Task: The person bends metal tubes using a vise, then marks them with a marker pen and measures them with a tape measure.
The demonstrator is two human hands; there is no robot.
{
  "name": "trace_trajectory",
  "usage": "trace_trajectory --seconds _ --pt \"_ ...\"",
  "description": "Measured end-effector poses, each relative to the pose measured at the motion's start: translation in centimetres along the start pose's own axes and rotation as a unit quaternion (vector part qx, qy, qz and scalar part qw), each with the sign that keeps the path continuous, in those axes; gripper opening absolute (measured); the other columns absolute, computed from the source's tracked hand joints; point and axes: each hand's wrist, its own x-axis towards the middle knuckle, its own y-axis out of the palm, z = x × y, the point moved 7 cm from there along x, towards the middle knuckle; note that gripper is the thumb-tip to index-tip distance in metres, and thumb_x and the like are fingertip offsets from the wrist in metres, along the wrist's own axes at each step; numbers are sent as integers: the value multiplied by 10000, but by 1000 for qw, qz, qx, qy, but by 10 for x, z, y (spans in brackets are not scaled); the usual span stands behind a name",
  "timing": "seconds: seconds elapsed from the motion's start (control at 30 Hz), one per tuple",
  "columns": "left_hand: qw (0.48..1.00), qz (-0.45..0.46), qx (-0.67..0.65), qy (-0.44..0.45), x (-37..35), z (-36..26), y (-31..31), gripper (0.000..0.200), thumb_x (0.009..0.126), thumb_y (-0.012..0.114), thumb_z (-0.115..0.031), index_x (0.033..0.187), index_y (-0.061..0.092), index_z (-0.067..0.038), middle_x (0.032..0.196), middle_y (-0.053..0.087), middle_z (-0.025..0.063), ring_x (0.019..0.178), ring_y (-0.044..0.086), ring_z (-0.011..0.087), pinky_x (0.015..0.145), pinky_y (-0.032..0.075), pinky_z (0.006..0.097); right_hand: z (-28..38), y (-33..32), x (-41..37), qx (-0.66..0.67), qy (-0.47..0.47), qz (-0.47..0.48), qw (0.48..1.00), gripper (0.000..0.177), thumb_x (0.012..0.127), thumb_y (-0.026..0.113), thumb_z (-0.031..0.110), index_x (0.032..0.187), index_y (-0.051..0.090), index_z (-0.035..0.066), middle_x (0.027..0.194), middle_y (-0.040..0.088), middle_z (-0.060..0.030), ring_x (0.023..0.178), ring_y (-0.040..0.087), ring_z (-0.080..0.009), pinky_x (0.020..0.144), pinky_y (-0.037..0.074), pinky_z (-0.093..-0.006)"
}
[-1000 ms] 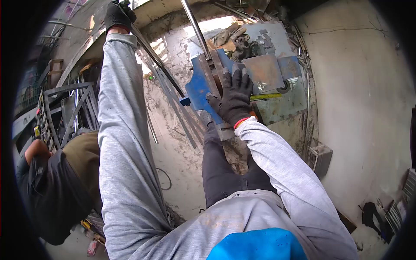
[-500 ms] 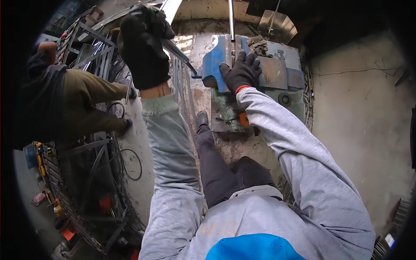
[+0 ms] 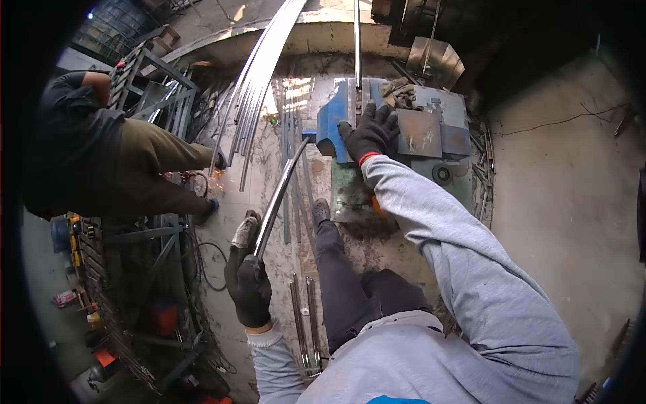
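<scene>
My left hand (image 3: 249, 279), in a black glove, is closed around the near end of a long shiny lever (image 3: 274, 209). The lever's far end meets the left side of a blue metal machine (image 3: 332, 120) on a bench. My right hand (image 3: 370, 133), also in a black glove, lies on top of the machine with its fingers spread. Just beyond those fingers, a thin shiny metal tube (image 3: 358, 50) stretches away from the machine. A worn rag or glove (image 3: 401, 93) lies beside it, and a rusty plate (image 3: 419, 132) sits right of my hand.
Long metal tubes (image 3: 259, 87) lie in a bundle at the upper left, and shorter tubes (image 3: 311, 316) lie beside my leg. Another person (image 3: 128, 155) bends over at the left, with sparks (image 3: 214, 180) near their feet. Metal racks (image 3: 145, 256) line that side.
My left hand has come down and toward me, swinging the lever from raised to low. My right hand stays on the machine. The view has shifted slightly, showing more floor tubes.
</scene>
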Motion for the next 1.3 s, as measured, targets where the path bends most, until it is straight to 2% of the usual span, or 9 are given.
trace_trajectory --seconds 0.1,0.13,0.17,0.3,0.37,0.57,0.87,1.17,1.3 --pt "981 48 123 -143 9 -20 7 572 941 402 -61 1492 471 75 1256 680 247 1156 688 281 963 572 346 0 -8 0 15 -11 -14 1000 1038 862 612 700 1632 264 97 1686 177 -276 1562 127 -473 1240 65 -628" --pt "903 139 275 -300 11 -26 4 595 926 446 -104 1509 492 9 998 740 172 861 732 200 718 589 350 -1 -6 0 14 -9 -1 1000 1037 862 613 699 1632 266 97 1688 175 -272 1562 125 -471 1241 63 -627" --pt "878 171 353 -276 22 -29 8 595 908 480 -123 1491 524 -17 763 685 86 627 667 161 562 523 338 -1 -10 2 12 -9 10 1000 1036 862 613 699 1631 268 96 1689 173 -268 1562 123 -468 1242 62 -626" --pt "764 277 500 -301 47 12 6 276 865 568 -143 1064 629 39 792 694 242 629 702 312 628 562 414 -5 -3 7 34 -10 14 999 1064 838 621 723 1633 273 107 1690 175 -256 1566 86 -457 1241 30 -639" --pt "764 151 178 -601 31 15 22 224 850 644 -152 931 606 53 749 667 256 585 693 312 604 586 430 -7 -6 7 57 -13 -17 998 999 813 680 674 1580 384 106 1664 241 -231 1542 168 -454 1240 74 -648" --pt "686 114 191 -693 25 28 23 158 880 637 -168 797 622 -35 660 625 86 522 639 226 450 465 351 -8 -8 11 64 -7 14 998 1005 800 696 676 1561 412 86 1650 268 -269 1540 172 -468 1243 96 -621" --pt "728 73 266 -628 25 38 20 272 871 659 -226 692 621 -24 591 587 65 487 552 171 455 400 358 -8 6 11 16 -2 8 1000 1014 811 641 733 1596 379 147 1678 218 -227 1539 183 -440 1243 92 -625" --pt "821 96 362 -431 -11 95 12 352 881 663 -315 843 698 33 677 660 226 632 648 354 660 493 463 -3 8 15 21 -21 -27 999 1080 764 723 693 1582 330 108 1651 239 -246 1519 201 -479 1225 136 -639" --pt "799 91 296 -516 -29 120 11 326 880 657 -291 843 704 29 763 693 253 741 688 410 701 503 484 0 10 14 -9 -26 -18 999 1095 762 727 683 1582 330 75 1655 233 -244 1513 214 -486 1233 147 -619"
